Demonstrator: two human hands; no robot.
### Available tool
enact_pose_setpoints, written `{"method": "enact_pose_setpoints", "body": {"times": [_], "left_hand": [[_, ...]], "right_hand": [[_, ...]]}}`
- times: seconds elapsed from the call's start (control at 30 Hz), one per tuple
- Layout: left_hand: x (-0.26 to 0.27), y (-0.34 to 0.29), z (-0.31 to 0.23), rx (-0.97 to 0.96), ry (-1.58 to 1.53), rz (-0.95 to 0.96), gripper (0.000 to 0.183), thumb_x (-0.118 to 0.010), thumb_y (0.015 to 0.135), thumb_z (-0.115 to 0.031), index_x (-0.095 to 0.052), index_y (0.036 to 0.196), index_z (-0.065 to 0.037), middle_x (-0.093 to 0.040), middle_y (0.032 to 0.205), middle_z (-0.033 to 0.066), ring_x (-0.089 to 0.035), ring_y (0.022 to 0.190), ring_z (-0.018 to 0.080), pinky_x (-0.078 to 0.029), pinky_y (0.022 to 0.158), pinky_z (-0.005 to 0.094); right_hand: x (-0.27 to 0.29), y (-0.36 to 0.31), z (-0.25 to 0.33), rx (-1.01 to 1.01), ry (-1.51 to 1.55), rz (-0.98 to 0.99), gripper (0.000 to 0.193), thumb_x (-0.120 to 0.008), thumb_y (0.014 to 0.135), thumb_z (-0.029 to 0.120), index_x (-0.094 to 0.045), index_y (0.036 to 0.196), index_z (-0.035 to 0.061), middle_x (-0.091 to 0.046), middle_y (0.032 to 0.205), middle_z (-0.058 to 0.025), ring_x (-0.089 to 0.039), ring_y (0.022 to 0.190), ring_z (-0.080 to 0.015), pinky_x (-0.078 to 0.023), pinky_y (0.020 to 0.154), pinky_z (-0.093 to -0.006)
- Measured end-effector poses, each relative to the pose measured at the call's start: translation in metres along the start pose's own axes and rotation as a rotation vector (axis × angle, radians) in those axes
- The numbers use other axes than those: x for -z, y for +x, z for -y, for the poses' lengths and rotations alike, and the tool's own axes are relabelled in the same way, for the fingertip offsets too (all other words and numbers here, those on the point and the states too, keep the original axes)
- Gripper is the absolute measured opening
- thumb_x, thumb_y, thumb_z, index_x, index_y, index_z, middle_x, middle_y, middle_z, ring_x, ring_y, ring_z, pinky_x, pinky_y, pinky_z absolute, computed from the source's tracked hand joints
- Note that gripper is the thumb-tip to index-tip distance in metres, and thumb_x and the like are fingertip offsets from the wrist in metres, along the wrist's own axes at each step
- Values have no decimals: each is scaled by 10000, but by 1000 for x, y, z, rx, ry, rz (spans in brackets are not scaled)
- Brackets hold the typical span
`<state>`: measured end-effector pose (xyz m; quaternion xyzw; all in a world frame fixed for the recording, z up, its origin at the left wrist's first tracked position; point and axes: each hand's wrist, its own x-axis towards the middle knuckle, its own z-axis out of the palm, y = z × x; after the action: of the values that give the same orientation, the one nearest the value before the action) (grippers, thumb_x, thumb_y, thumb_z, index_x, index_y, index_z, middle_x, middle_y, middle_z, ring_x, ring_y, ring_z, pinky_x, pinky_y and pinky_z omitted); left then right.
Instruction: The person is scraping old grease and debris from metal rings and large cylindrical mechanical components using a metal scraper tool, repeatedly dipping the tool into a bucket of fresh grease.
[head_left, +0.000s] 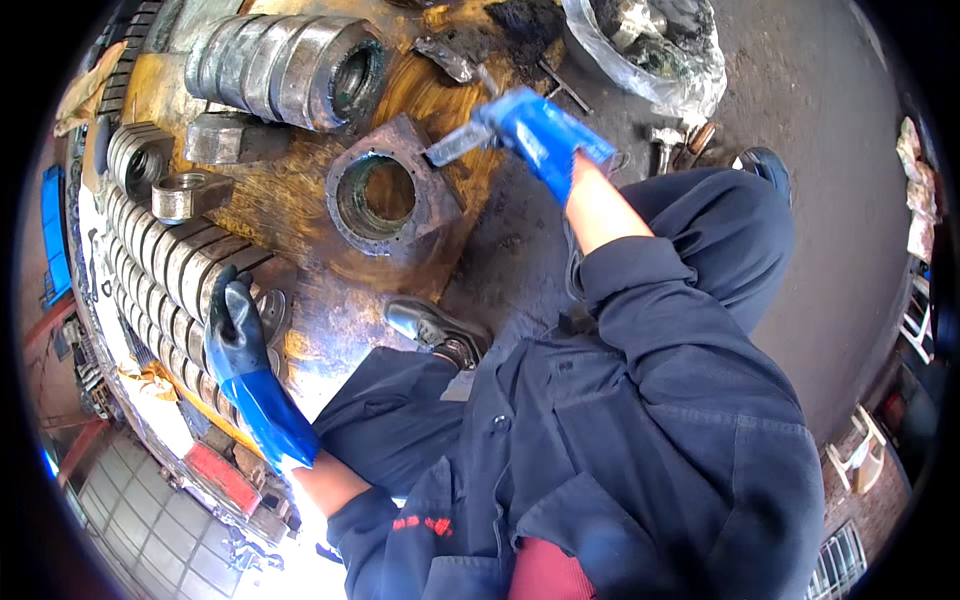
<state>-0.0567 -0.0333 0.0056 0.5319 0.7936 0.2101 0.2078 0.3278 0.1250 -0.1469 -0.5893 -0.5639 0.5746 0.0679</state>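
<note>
My right hand (535, 130), in a blue glove, is closed around a grey flat-bladed tool (458, 145). Its blade points left toward a heavy block-shaped metal part (440, 185) with a large round bore, and looks close to the block's upper right edge; whether they touch I cannot tell. My left hand (236, 315), in a blue glove with a dark palm, lies with extended fingers against the near end of a long row of ring-shaped metal parts (185, 265). That hand appears to hold nothing.
A thick stack of metal rings (290, 70) lies at the far left, with a loose metal block (230, 138) and a smaller ring (185, 197) nearby. A plastic-lined tub (690, 85) stands at the far right. A T-handled tool (566, 88) and a hammer (665, 145) lie on the floor.
</note>
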Motion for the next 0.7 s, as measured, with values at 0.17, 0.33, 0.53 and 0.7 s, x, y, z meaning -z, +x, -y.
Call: {"method": "enact_pose_setpoints", "body": {"times": [0.17,0.33,0.53,0.7], "left_hand": [[-9,5,-22,-31,-27,12,502,-495,966,-410,-546,1267,-12,-668,1087,157,-616,1024,210,-475,885,301],[-1,3,-6,-6,-30,13,454,-482,976,-369,-558,1246,-12,-673,1070,152,-614,1021,199,-460,904,307],[-10,16,-20,-46,39,-1,427,-525,953,-329,-559,1257,-31,-673,1052,132,-622,989,195,-473,876,305],[-5,14,14,-69,-14,-25,395,-554,945,-305,-598,1210,-17,-660,1084,135,-611,1015,183,-469,887,296]], "right_hand": [[-44,14,-32,-94,-65,-203,413,-563,848,413,-683,869,19,-673,816,-164,-654,788,-265,-504,704,-376],[-10,4,-44,-95,-154,-139,414,-547,864,428,-687,961,51,-687,931,-152,-660,834,-308,-513,771,-390],[-77,1,-95,345,-946,-110,256,-606,863,297,-693,966,80,-696,923,-130,-667,814,-332,-550,713,-381],[-49,-57,-54,172,-381,-387,213,-642,803,263,-714,890,82,-687,805,-150,-667,733,-296,-528,667,-375]]}}
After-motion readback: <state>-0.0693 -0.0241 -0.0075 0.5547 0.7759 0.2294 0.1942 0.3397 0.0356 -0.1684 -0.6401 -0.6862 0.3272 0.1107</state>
